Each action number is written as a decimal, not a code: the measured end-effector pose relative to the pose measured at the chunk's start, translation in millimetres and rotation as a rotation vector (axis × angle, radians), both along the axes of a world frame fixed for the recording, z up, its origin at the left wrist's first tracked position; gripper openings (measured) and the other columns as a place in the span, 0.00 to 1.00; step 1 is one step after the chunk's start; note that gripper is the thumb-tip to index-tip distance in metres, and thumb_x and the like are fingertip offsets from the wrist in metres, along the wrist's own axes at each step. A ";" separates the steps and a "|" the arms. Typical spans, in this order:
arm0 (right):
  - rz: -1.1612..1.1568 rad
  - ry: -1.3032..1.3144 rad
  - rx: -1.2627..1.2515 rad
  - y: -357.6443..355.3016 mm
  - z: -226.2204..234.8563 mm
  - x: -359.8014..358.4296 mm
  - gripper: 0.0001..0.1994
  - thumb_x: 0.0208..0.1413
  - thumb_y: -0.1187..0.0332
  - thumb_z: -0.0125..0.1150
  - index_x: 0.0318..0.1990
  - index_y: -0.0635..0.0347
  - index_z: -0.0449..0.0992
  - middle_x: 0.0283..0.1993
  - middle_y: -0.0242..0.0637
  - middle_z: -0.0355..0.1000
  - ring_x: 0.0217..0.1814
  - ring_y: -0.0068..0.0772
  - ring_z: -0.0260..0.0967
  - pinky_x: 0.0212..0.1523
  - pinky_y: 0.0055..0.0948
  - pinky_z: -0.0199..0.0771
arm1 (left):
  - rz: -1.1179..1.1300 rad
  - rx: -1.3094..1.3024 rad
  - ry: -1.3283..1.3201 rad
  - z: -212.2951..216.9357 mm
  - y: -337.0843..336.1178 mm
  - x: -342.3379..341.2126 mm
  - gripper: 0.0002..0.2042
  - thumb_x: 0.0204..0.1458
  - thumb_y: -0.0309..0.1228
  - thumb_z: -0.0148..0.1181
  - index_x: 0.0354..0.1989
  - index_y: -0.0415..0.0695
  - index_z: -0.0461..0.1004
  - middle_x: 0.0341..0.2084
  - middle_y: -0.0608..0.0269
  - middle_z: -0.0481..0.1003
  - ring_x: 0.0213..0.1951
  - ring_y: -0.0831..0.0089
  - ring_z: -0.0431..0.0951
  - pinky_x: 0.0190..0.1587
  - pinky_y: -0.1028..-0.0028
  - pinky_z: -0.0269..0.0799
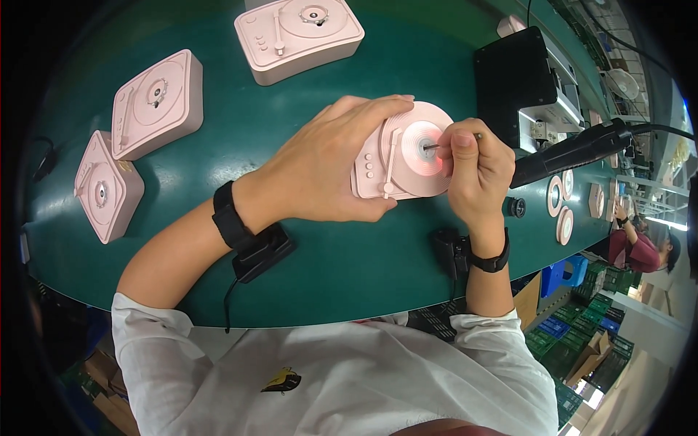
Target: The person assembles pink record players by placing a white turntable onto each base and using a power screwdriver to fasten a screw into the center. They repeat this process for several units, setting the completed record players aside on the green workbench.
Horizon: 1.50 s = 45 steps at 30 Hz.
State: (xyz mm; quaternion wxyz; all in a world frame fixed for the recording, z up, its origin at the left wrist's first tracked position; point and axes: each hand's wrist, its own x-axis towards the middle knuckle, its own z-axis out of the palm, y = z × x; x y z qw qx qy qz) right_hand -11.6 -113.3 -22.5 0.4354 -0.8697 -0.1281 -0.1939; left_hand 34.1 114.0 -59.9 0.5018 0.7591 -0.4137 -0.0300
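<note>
A pink mini record player (371, 190) is tilted up off the green table in front of me. My left hand (313, 156) grips its body from the left side, thumb along the near edge and fingers over the far edge. On its face are small knobs, a tonearm and a round platter (420, 116) with a pale, reddish-lit centre. My right hand (476, 163) pinches a thin metal pin-like tool (433, 147), whose tip meets the platter's centre; the tool's exact kind is hidden by the fingers.
More pink record players stand at the far middle (313, 67), left (185, 102) and near left (120, 207), platters off. To the right are a black box-shaped machine (509, 80), a black corded cylinder tool (574, 154), a small black ring (517, 208) and pink rings (555, 195). A co-worker (640, 248) sits beyond.
</note>
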 end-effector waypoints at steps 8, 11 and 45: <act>0.167 -0.006 -0.047 -9.8 1.8 8.2 0.17 0.75 0.65 0.51 0.31 0.65 0.74 0.26 0.31 0.71 0.24 0.18 0.62 0.26 0.19 0.60 | 0.001 0.020 0.008 0.8 -0.5 -0.1 0.49 0.33 0.31 0.75 0.71 0.40 0.61 0.69 0.54 0.67 0.65 0.52 0.70 0.66 0.59 0.68; 0.198 0.018 -0.057 -12.4 4.3 11.4 0.18 0.75 0.64 0.51 0.31 0.65 0.74 0.25 0.31 0.71 0.23 0.18 0.61 0.25 0.20 0.59 | 0.034 -0.048 -0.060 -4.2 -1.8 0.0 0.47 0.35 0.34 0.75 0.70 0.42 0.63 0.58 0.50 0.73 0.59 0.50 0.72 0.61 0.59 0.71; 0.201 0.143 -0.165 -25.6 14.9 7.9 0.14 0.74 0.68 0.51 0.37 0.66 0.77 0.30 0.34 0.75 0.26 0.22 0.67 0.30 0.22 0.67 | 0.015 -0.086 -0.091 -5.5 -5.6 2.7 0.45 0.36 0.34 0.75 0.68 0.41 0.63 0.58 0.52 0.73 0.57 0.50 0.72 0.59 0.60 0.72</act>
